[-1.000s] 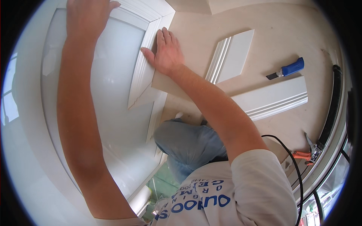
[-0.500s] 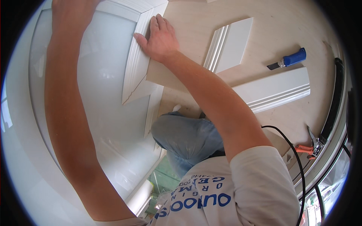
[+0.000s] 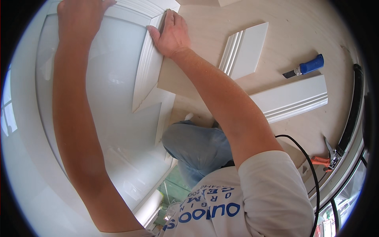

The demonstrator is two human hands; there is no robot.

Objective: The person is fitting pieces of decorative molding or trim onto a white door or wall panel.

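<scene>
A white profiled moulding (image 3: 144, 75) runs down the right side of a pale glossy panel (image 3: 114, 67). My right hand (image 3: 175, 36) lies across its upper part, thumb on the inner side and fingers over the outer edge. Another white moulding (image 3: 134, 8) crosses the top and meets the first at an angled corner. At the upper left, my left hand (image 3: 80, 19) rests at the top moulding with its thumb stretched right; its other fingers are hidden or cut off. A white piece (image 3: 158, 96) adjoins the side moulding's slanted lower end.
Two loose white moulding pieces (image 3: 246, 49) (image 3: 294, 96) lie on the light wooden board (image 3: 205, 19) at right. A blue-handled knife (image 3: 312, 64) lies between them, blade exposed. Orange-handled pliers (image 3: 320, 160) and a black cable (image 3: 304, 152) are farther right. My bent knee (image 3: 193, 142) is below the board.
My right hand has slid slightly up the side moulding toward the corner. The whole view has shifted a little; the loose pieces and knife keep their places on the board.
</scene>
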